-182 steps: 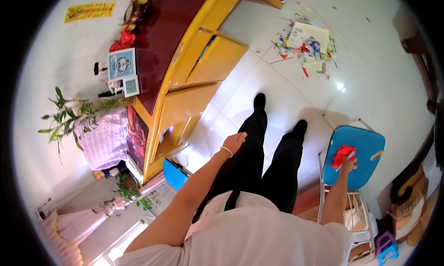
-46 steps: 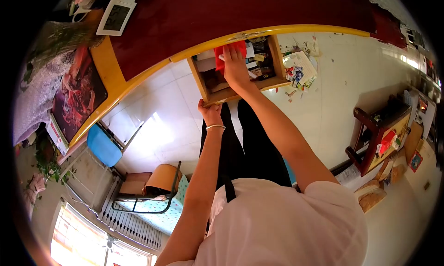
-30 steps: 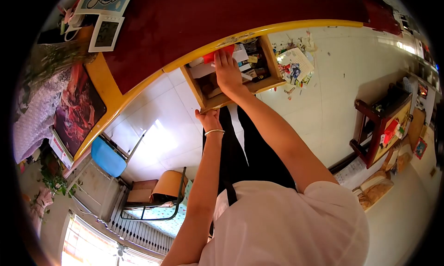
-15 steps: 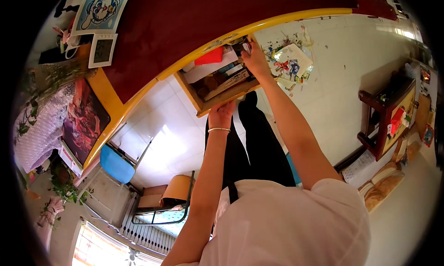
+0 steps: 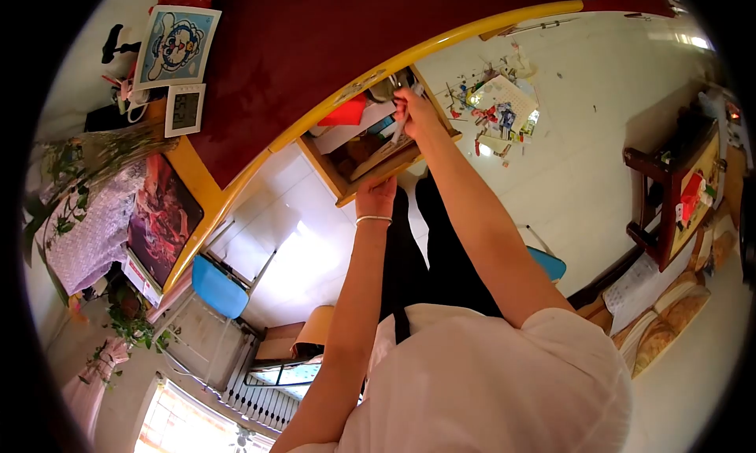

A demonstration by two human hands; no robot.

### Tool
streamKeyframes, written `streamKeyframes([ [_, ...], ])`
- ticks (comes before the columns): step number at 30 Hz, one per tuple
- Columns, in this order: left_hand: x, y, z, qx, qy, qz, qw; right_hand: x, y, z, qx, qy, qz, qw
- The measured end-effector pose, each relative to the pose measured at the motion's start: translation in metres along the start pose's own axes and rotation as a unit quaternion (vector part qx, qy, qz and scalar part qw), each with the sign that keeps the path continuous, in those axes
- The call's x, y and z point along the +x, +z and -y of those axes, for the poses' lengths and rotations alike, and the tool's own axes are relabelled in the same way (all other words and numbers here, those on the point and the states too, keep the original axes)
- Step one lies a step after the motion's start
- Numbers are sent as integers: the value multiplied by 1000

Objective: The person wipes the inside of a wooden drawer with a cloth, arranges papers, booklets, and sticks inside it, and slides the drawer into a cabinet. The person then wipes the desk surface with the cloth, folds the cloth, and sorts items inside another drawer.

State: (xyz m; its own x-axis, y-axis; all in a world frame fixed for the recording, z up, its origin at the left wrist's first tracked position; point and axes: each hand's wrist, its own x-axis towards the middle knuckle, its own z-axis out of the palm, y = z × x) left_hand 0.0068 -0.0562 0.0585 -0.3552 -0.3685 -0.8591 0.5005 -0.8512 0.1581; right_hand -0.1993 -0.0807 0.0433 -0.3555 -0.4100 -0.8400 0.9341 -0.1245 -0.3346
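A wooden drawer (image 5: pixel 383 170) is pulled out from under the dark red table (image 5: pixel 315 44) with a yellow edge. My left hand (image 5: pixel 376 195) holds the drawer's front panel from below, its fingers partly hidden by the wood. Over the right part of the drawer, my right hand (image 5: pixel 416 113) has its fingers curled closed around something pale and narrow that I cannot make out. Inside the drawer lie a red packet (image 5: pixel 343 112), a white sheet or box (image 5: pixel 346 134) and several small, jumbled items.
On the floor to the right is a pile of small odds and ends (image 5: pixel 504 107). A small wooden stool or table (image 5: pixel 681 193) stands further right. At left are a digital clock (image 5: pixel 185 111), a cartoon picture (image 5: pixel 176 48) and a blue chair (image 5: pixel 218 286).
My right hand has moved left and nearer the drawer's middle, from its right side. The left hand stays at the drawer front. The whole view has shifted slightly.
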Motion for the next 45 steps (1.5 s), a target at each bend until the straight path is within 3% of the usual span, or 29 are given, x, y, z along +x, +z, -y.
streamKeyframes([
  [2, 0, 3, 0, -4, 2, -23, 1000, -15, -22, -13, 116, 10, 22, 993],
  [6, 5, 8, -1, -31, -21, -40, 998, -65, -58, -15, 129, -14, 63, 990],
  [12, 5, 7, 0, -81, -19, 12, 997, -158, -117, 14, -9, -45, 22, 999],
  [13, -5, 13, 1, -48, -5, 18, 999, -179, -127, 24, -12, -48, 25, 998],
  [15, -32, 38, 6, -16, 9, 30, 999, -219, -136, 44, -165, -141, 72, 973],
  [16, -56, 60, 10, 48, -52, -6, 997, -235, -134, 50, -165, -146, 74, 973],
  [17, -74, 73, 17, 112, -113, -44, 986, -251, -133, 55, -273, -186, 77, 941],
  [18, -83, 75, 26, 111, -112, -43, 986, -266, -134, 59, -379, -221, 78, 895],
  [20, -97, 81, 44, 185, -138, 258, 938, -297, -128, 63, -574, -367, 178, 710],
  [21, -104, 84, 56, 227, -80, 215, 946, -310, -119, 63, -604, -408, 230, 644],
  [22, -118, 90, 52, 177, -109, 198, 958, -323, -111, 66, -629, -444, 281, 574],
  [23, -121, 89, 47, 223, -106, 200, 948, -334, -106, 74, -652, -388, 321, 568],
  [26, -134, 99, 36, 303, -65, 215, 926, -327, -101, 91, -619, -341, 291, 645],
  [27, -139, 105, 33, 321, -51, 250, 912, -326, -91, 99, -617, -346, 293, 644],
  [29, -154, 114, 29, 355, -68, 285, 888, -328, -66, 117, -485, -263, 172, 816],
  [33, -191, 133, 33, 432, -24, 499, 751, -325, -13, 140, -417, -329, 138, 836],
  [35, -199, 135, 39, 436, -18, 501, 747, -315, -1, 154, -440, -179, 134, 870],
  [42, -181, 118, 46, 481, 99, 465, 737, -316, 6, 179, -481, -211, 256, 812],
  [45, -185, 120, 46, 504, 95, 465, 721, -335, 16, 184, -565, -199, 288, 747],
])
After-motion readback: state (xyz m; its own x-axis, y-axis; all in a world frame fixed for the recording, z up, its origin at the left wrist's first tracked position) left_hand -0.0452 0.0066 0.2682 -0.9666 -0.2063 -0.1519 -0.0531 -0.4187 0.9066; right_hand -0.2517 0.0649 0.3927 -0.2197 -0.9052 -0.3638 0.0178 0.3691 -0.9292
